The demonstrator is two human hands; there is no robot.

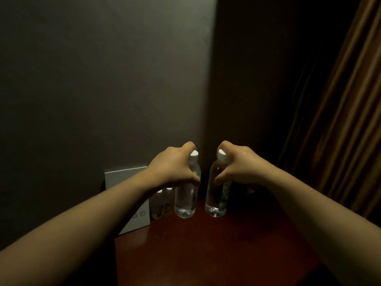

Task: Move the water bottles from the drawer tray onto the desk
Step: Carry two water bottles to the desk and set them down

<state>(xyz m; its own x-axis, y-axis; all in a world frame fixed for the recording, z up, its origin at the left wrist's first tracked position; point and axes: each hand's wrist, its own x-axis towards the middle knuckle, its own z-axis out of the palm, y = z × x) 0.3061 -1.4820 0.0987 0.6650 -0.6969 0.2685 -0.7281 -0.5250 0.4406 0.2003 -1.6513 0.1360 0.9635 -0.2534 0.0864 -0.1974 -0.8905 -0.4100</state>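
Four clear plastic water bottles with white caps are in view. Two are large: one (187, 195) hangs just left of centre, gripped near its neck by the left hand (173, 168), and the other (216, 193) hangs just right of centre in the right hand (237, 165). Two hands, then, each with one bottle. Two smaller bottles (158, 205) (168, 201) stand side by side at about nine o'clock from the large pair, on the one dark reddish wooden surface (206, 250). One pale grey rectangular card (123, 178) leans against the wall behind them. One brown pleated curtain (340, 120) hangs at three o'clock.
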